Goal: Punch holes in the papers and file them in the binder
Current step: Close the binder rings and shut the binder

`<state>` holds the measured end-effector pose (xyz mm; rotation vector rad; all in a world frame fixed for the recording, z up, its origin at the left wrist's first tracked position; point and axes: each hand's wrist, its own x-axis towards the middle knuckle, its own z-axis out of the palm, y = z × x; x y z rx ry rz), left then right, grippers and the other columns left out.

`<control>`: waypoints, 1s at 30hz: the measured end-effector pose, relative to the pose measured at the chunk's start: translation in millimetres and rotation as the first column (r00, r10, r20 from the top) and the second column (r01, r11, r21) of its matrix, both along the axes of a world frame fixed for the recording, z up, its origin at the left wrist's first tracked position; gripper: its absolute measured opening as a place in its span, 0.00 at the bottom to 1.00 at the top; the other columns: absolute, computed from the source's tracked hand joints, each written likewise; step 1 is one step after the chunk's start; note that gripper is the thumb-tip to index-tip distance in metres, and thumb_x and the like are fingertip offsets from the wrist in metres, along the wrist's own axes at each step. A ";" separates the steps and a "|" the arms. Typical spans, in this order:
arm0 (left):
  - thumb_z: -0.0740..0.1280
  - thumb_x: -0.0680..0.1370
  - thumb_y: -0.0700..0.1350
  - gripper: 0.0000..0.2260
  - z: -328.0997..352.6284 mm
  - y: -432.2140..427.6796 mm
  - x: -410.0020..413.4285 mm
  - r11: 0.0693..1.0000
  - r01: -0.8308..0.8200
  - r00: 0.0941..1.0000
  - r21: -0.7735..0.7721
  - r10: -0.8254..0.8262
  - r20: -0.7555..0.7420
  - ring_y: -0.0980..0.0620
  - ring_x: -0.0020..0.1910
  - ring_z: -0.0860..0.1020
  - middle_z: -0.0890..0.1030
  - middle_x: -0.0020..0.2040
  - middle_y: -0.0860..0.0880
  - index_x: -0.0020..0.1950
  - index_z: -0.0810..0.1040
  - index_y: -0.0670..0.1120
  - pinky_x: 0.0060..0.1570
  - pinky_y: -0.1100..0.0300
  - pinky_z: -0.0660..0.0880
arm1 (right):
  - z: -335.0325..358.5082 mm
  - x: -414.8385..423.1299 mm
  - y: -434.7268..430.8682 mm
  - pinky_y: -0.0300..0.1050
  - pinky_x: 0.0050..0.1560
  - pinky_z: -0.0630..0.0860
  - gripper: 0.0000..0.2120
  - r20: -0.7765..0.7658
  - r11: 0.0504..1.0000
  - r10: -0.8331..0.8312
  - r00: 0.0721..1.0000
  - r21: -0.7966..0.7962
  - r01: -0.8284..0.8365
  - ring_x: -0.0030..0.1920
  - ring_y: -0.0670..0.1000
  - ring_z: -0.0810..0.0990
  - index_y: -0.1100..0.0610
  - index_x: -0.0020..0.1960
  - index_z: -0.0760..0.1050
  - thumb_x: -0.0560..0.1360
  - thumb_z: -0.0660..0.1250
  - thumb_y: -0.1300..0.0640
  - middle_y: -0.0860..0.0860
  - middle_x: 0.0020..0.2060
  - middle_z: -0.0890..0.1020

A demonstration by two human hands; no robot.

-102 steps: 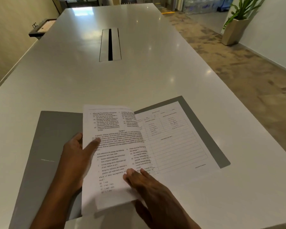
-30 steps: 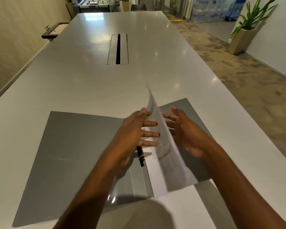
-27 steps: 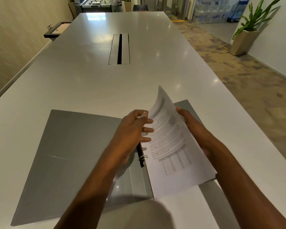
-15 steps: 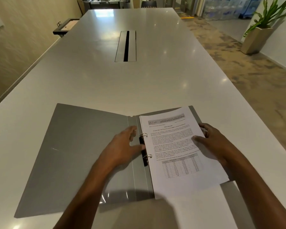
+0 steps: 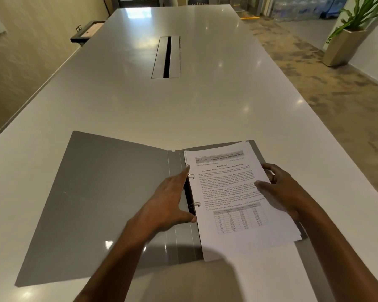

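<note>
A grey binder lies open and flat on the white table. A stack of printed papers rests on its right half, threaded onto the two metal rings on the black spine strip. My left hand lies over the spine with forefinger and thumb touching the ends of the ring strip. My right hand rests flat on the right edge of the papers, thumb on the top sheet. No hole punch is in view.
The long white table runs away from me, with a cable slot in its middle. A potted plant stands on the floor at the far right. A small wall-side shelf sits at the far left.
The sheets I was turning over have come down flat on the right half of the binder. My left hand moved onto the ring strip and my right hand settled on the papers' right edge.
</note>
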<state>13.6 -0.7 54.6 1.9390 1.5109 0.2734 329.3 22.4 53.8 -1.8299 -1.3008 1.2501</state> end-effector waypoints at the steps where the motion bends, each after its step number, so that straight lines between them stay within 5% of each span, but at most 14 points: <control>1: 0.83 0.62 0.63 0.63 0.7 -0.9 0.1 1.000 -0.004 1.000 0.009 0.004 0.008 0.50 0.81 0.64 0.65 0.82 0.57 0.84 0.42 0.67 0.78 0.37 0.66 | -0.1 0.9 0.4 0.49 0.52 0.82 0.23 -0.014 1.000 -0.004 1.000 0.002 0.004 0.52 0.51 0.88 0.52 0.73 0.71 0.80 0.69 0.65 0.50 0.56 0.88; 5: 0.82 0.67 0.59 0.60 4.2 -2.8 1.3 0.999 0.026 0.999 0.043 -0.026 -0.021 0.49 0.81 0.61 0.63 0.82 0.55 0.84 0.40 0.65 0.80 0.39 0.62 | -0.6 0.5 0.8 0.39 0.43 0.78 0.26 0.017 0.998 -0.001 1.000 0.056 0.000 0.44 0.42 0.87 0.52 0.75 0.67 0.80 0.71 0.62 0.44 0.52 0.86; 12: 0.80 0.70 0.55 0.59 10.3 -4.4 2.6 0.998 0.051 0.995 0.042 -0.047 -0.087 0.47 0.81 0.58 0.58 0.83 0.53 0.84 0.39 0.63 0.81 0.42 0.56 | -7.6 -31.4 -4.7 0.53 0.58 0.77 0.18 0.506 0.888 -0.193 0.841 0.455 -0.070 0.57 0.59 0.80 0.58 0.67 0.77 0.79 0.71 0.57 0.57 0.59 0.82; 16: 0.80 0.70 0.52 0.59 14.3 -4.8 3.4 0.996 0.075 0.993 0.041 -0.071 -0.095 0.47 0.82 0.55 0.56 0.83 0.53 0.84 0.37 0.63 0.82 0.40 0.53 | 3.3 -72.0 -9.6 0.42 0.51 0.81 0.09 0.281 0.884 -0.049 0.958 0.459 -0.089 0.46 0.42 0.82 0.55 0.59 0.83 0.79 0.72 0.58 0.48 0.51 0.85; 22: 0.79 0.70 0.53 0.59 13.1 -6.3 1.4 0.995 0.082 0.997 0.062 -0.080 -0.022 0.47 0.81 0.57 0.57 0.82 0.54 0.83 0.36 0.65 0.81 0.39 0.57 | 2.2 -124.0 -11.8 0.24 0.46 0.75 0.08 0.202 0.871 0.250 0.947 0.379 -0.311 0.42 0.35 0.83 0.52 0.58 0.86 0.80 0.71 0.56 0.39 0.42 0.84; 30: 0.79 0.69 0.49 0.60 12.7 -6.3 4.3 1.000 -0.006 0.996 0.028 0.004 0.085 0.46 0.82 0.58 0.56 0.84 0.55 0.82 0.36 0.70 0.77 0.41 0.67 | 0.7 -141.7 -7.6 0.39 0.45 0.83 0.07 0.068 0.914 0.253 0.965 0.312 -0.261 0.38 0.44 0.86 0.56 0.52 0.87 0.78 0.75 0.53 0.48 0.39 0.88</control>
